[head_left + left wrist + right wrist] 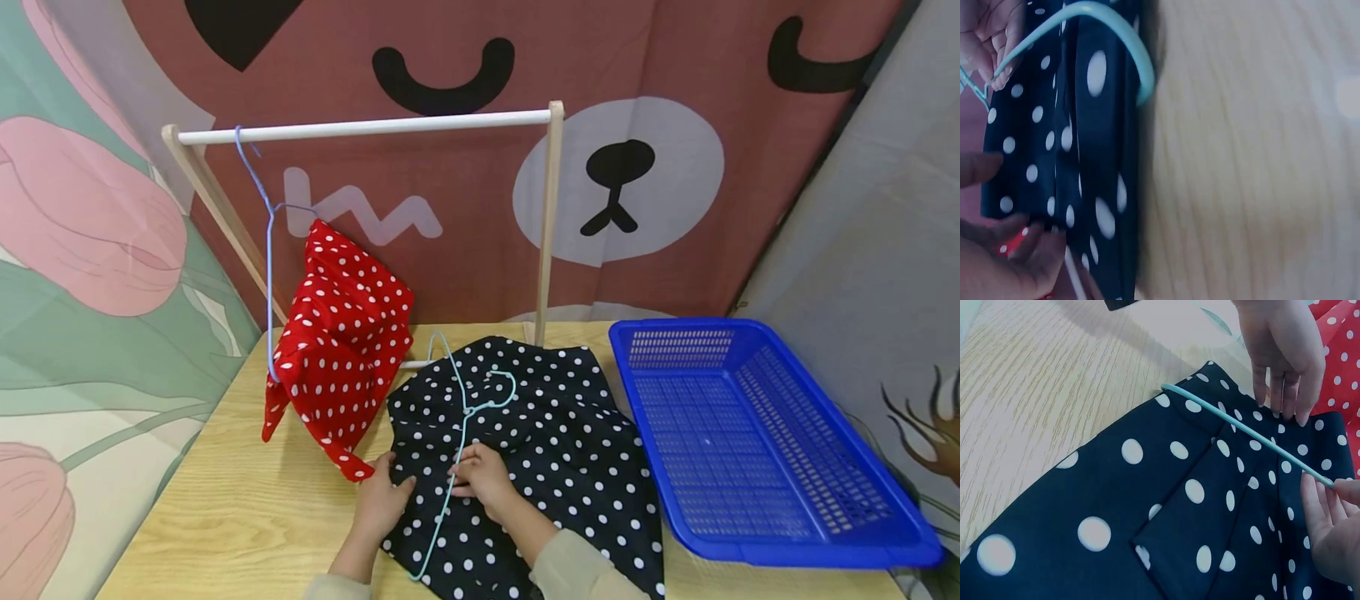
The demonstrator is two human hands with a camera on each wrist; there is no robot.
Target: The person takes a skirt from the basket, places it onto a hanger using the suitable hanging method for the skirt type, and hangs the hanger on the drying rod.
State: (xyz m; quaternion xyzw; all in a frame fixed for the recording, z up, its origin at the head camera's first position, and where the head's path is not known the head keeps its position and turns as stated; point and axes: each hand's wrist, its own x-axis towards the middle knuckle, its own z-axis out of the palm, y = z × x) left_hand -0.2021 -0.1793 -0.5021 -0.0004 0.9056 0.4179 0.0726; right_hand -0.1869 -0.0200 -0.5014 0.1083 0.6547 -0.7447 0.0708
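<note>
Black cloth with white polka dots (577,467) lies spread and partly folded on the table. On top of it rests a light-blue clothes hanger (437,529), its hook toward the cloth's middle. My right hand (486,482) pinches the hanger's long bar between thumb and fingers, as the right wrist view also shows. At the cloth's left edge, my left hand (381,504) touches the fabric, thumb apart from fairly straight fingers (1291,394). Just beyond it hangs a red polka-dot cloth (341,333) on a purple hanger (268,250).
A rack with a white rod (367,127) and wooden posts (551,225) stands at the back of the wooden table (202,500). To the right sits a blue plastic basket (735,467). A patterned curtain (450,275) hangs behind the rack.
</note>
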